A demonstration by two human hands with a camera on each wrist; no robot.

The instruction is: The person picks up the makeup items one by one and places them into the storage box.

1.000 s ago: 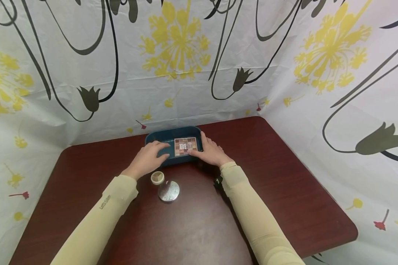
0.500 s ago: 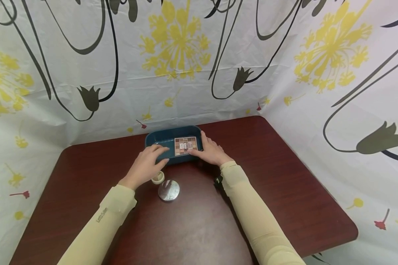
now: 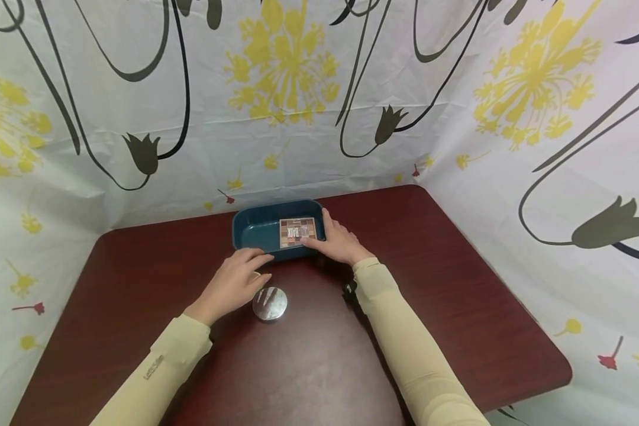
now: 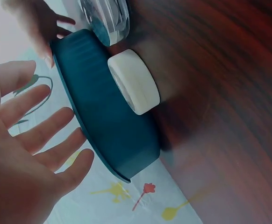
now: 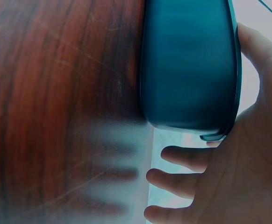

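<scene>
A dark teal tray (image 3: 261,234) sits at the back of the table, with an eyeshadow palette (image 3: 293,231) inside its right part. My right hand (image 3: 341,241) holds the tray's right front corner, thumb over the front rim and index finger along the right end; its other fingers extend past that end in the right wrist view. My left hand (image 3: 234,281) hovers with spread fingers before the tray's left front, over a small round white pot (image 4: 138,84). In the head view the hand hides most of this pot. Nearer me lies a round, shiny silver compact (image 3: 270,304).
The dark red-brown table (image 3: 319,367) has rounded corners. A white sheet (image 3: 191,118) with yellow flowers and grey stems hangs along its back and sides. A small black item (image 3: 349,290) shows beside the right cuff.
My left hand has drawn back from over the tray to above the white pot, covering it from the head camera. The right hand stays at the tray's corner.
</scene>
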